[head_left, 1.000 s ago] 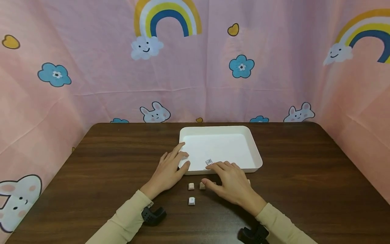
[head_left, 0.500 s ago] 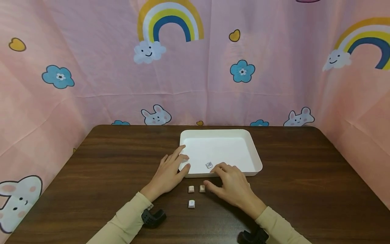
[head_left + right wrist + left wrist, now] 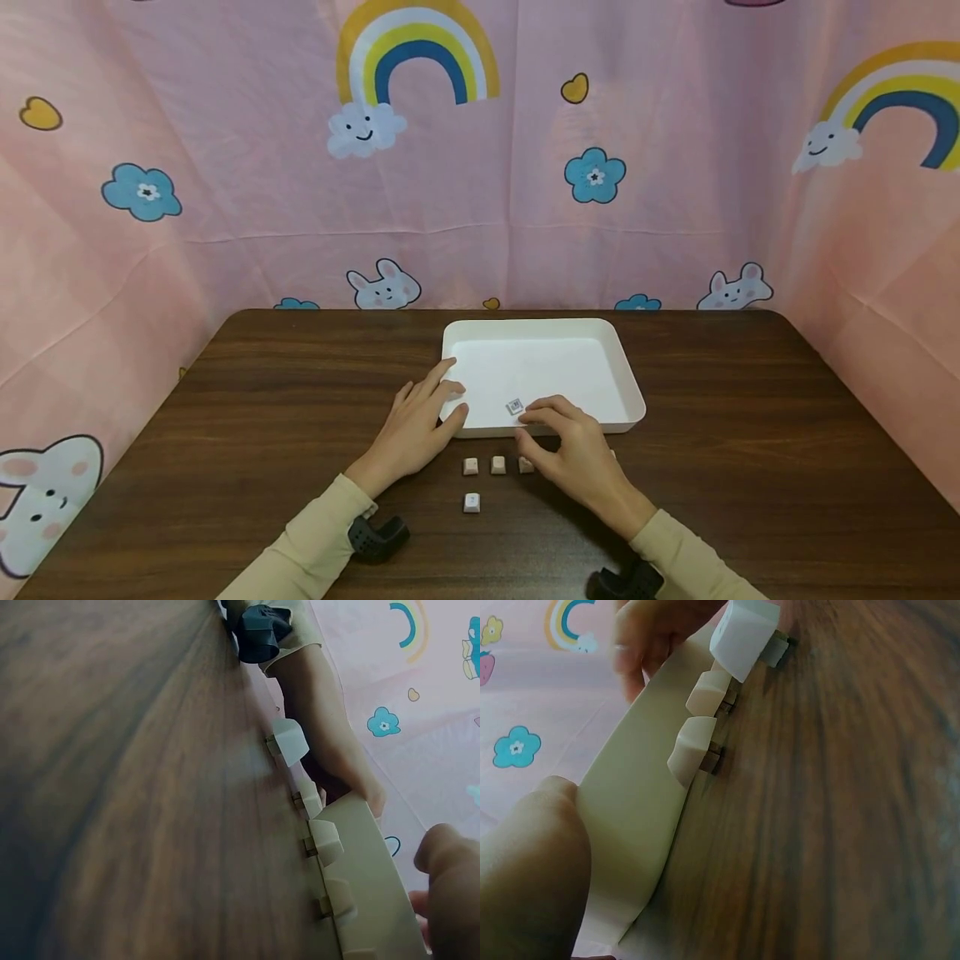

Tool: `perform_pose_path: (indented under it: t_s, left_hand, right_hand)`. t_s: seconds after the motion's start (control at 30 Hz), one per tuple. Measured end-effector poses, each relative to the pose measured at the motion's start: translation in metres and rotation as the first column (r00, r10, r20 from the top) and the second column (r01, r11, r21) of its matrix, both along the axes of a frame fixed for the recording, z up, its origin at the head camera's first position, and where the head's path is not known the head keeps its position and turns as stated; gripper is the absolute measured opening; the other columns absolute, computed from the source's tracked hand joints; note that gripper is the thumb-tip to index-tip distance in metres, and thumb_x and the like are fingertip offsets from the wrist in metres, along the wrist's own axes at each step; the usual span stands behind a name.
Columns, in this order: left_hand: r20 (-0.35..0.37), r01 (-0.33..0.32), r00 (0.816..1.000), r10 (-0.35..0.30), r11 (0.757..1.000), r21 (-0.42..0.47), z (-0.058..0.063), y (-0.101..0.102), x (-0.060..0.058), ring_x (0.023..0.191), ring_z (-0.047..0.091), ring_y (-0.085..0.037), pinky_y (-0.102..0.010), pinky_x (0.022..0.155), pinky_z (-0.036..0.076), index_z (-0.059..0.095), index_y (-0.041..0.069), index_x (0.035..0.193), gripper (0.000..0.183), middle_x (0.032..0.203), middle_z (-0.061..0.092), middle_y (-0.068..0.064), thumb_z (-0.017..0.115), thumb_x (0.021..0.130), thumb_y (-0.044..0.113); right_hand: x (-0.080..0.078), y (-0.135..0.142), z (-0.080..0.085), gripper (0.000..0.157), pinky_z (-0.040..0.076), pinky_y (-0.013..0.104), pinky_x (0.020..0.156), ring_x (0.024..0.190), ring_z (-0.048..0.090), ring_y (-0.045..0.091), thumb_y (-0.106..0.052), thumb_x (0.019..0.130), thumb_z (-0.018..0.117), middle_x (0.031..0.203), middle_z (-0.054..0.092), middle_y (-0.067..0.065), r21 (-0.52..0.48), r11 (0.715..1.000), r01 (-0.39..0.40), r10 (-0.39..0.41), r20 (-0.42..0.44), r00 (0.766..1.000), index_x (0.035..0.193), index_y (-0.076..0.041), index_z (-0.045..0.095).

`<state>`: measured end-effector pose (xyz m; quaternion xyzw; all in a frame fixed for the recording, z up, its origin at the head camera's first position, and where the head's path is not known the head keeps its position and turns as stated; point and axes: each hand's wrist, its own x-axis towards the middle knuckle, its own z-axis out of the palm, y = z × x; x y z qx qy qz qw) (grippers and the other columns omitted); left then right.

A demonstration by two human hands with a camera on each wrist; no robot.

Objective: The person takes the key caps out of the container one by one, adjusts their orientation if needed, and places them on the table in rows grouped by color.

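Observation:
A white tray [image 3: 558, 362] lies on the table, a small white keycap [image 3: 514, 407] printed with dark marks inside its near side. My left hand [image 3: 408, 425] rests at the tray's left rim, fingers spread over the edge. Over the front rim hangs my right hand [image 3: 581, 454], its index fingertip close to that keycap and its thumb apart, holding nothing. Pale keycaps line up in front of the tray, among them a left one [image 3: 470, 467], a middle one [image 3: 498, 466] and one [image 3: 526, 466] by my right thumb. Others are partly hidden behind that hand.
Nearer to me lies a single white keycap [image 3: 472, 502]. Dark wood makes up the tabletop [image 3: 300, 417]. A pink patterned curtain [image 3: 487, 183] hangs around its back and sides. Each wrist wears a black device, such as the left wrist device [image 3: 378, 539].
My right hand has drawn its thumb up and away from the row, uncovering another keycap, and its fingers have bent more. The left hand has kept its place; the head view has tilted slightly.

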<state>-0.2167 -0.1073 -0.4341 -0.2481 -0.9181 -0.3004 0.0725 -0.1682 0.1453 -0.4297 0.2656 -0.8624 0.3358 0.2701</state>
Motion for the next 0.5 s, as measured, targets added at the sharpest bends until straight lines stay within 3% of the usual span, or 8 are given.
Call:
perform_pose_path:
  t_s: [0.5]
  left_hand:
    - [0.012,0.009,1.000,-0.009,1.000,0.009,-0.0019,-0.0016,-0.0004,0.141,0.049,-0.034,-0.073,0.114,0.022,0.062,0.016,0.127,0.032,0.166,0.030,-0.006,0.050,0.107,0.037]
  right_hand:
    - [-0.0023,-0.0002,-0.0028,0.023,0.060,0.031,0.075,0.089,0.072,0.014,0.009,0.081,0.074,0.104,0.074,0.005,-0.120,0.991,-0.064,0.054,-0.080,0.995,0.098,-0.007,0.072]
